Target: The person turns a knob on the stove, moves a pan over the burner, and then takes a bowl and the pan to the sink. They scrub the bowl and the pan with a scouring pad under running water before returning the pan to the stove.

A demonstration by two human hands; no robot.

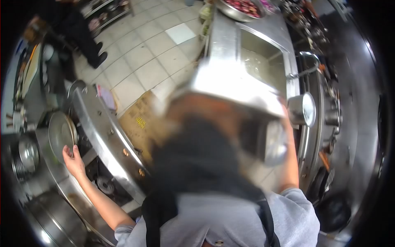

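Note:
At the left of the head view, my left hand (74, 159) is at the lower edge of a round, shallow metal pan or lid (61, 133), with thumb and fingers closed on its rim. My right arm reaches up on the right side; my right hand (284, 112) is smeared and mostly hidden beside the bright steel edge of the sink counter. Close to it, a metal pot (301, 109) with a pale inside lies tilted to the right. A dark blurred shape covers the middle of the view.
A sink (261, 61) holds cloudy water, with a faucet (304, 71) at its right. Beyond it sits a bowl of red pieces (242, 9). Flattened cardboard (140, 123) lies on the tiled floor by a steel stove front (108, 131). A person in dark clothes (80, 31) stands far left.

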